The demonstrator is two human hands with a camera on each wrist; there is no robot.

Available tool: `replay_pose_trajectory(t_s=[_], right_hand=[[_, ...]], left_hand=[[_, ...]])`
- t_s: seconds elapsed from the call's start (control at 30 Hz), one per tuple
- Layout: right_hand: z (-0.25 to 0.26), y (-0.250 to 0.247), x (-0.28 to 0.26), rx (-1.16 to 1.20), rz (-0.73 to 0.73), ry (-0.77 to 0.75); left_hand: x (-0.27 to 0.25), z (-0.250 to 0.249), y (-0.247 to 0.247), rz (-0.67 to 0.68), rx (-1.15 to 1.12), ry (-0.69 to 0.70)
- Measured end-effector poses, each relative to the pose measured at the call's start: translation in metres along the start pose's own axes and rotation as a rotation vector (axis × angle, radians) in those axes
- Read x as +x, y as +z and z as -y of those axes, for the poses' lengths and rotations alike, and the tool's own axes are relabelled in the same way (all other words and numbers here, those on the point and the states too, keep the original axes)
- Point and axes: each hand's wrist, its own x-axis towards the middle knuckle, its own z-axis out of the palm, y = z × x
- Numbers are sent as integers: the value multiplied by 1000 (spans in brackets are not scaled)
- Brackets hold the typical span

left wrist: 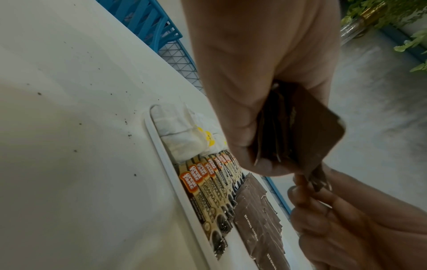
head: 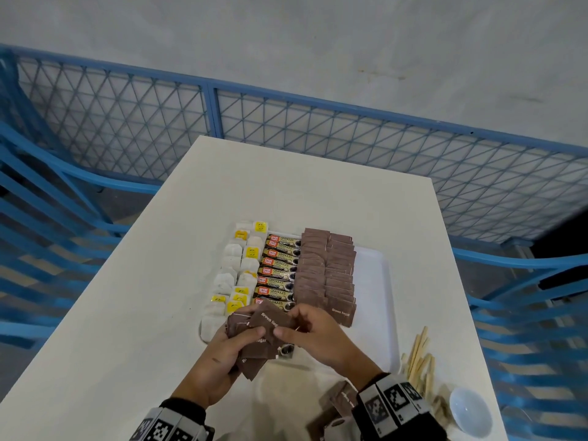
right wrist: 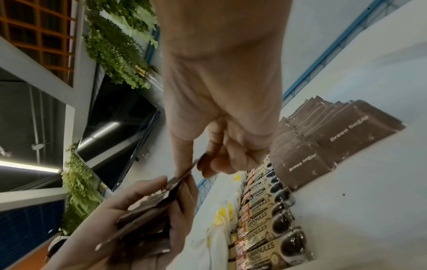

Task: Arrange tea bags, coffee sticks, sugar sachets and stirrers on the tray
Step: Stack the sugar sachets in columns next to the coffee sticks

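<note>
My left hand grips a fanned bunch of brown sugar sachets, fingers curled under the stack and thumb across its face, just above the near edge of the white tray. My right hand pinches the edge of the top sachet between thumb and forefinger; the wrist view shows the other fingers curled in behind.

On the tray the rows run away from me. Tea bags, white with yellow tags, fill the left side. Coffee sticks lie side by side in a column next to them. Two overlapping columns of laid-out sugar sachets stand just right of the coffee. The tray's right part is bare.

The tray sits on a white table. Wooden stirrers lie in a loose heap on the table, off the tray's near right corner, beside a small white bowl. More loose sachets lie on the table under my right wrist.
</note>
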Motion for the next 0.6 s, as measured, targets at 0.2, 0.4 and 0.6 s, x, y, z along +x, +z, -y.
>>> replay_pose_trajectory(t_s=[0.2, 0.4, 0.6], right_hand=[[1, -3, -1, 194, -50, 38], [-16, -26, 7, 207, -337, 81], [-48, -36, 15, -26, -490, 178]], left_hand=[[0, 4, -9, 83, 9, 2], [4, 6, -13, 44, -27, 6], [3, 1, -12, 29, -19, 5]])
